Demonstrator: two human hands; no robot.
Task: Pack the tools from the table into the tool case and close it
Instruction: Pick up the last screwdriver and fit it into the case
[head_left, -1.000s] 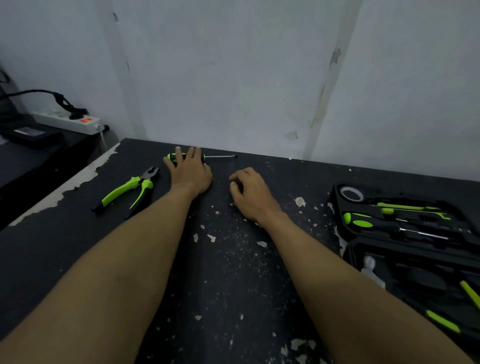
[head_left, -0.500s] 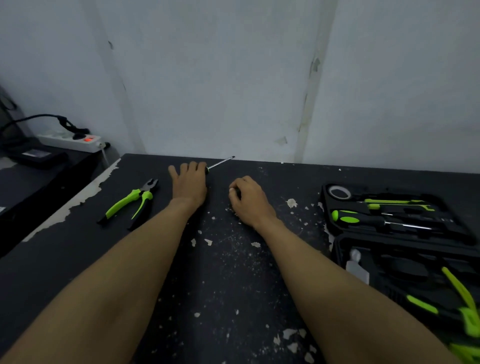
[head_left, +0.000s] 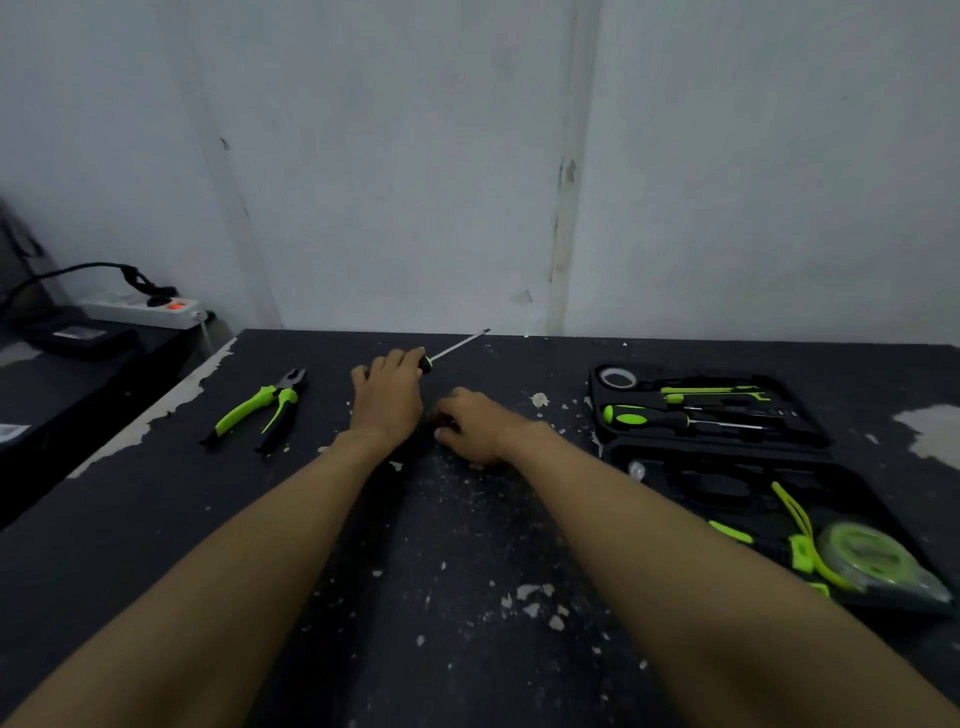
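My left hand (head_left: 387, 397) is wrapped around the handle of a black and green screwdriver (head_left: 457, 345) at the far middle of the dark table (head_left: 467, 545). Its metal shaft sticks out up and to the right, toward the wall. My right hand (head_left: 475, 423) rests beside it with the fingers curled down on the table; what lies under them is hidden. Green-handled pliers (head_left: 260, 408) lie to the left of my left hand. The black tool case (head_left: 717, 448) lies open at the right, with a screwdriver (head_left: 649, 417) and a green tape measure (head_left: 872, 558) among the tools in it.
A white wall rises right behind the table's far edge. At the left, a lower dark surface carries a white power strip (head_left: 140, 310) with a plugged-in cable. Paint flakes are scattered over the table, and its left edge is chipped.
My left hand has closed on the screwdriver, and its shaft has swung from lying level to pointing up and right. My right hand has stayed in place. The view has tilted down.
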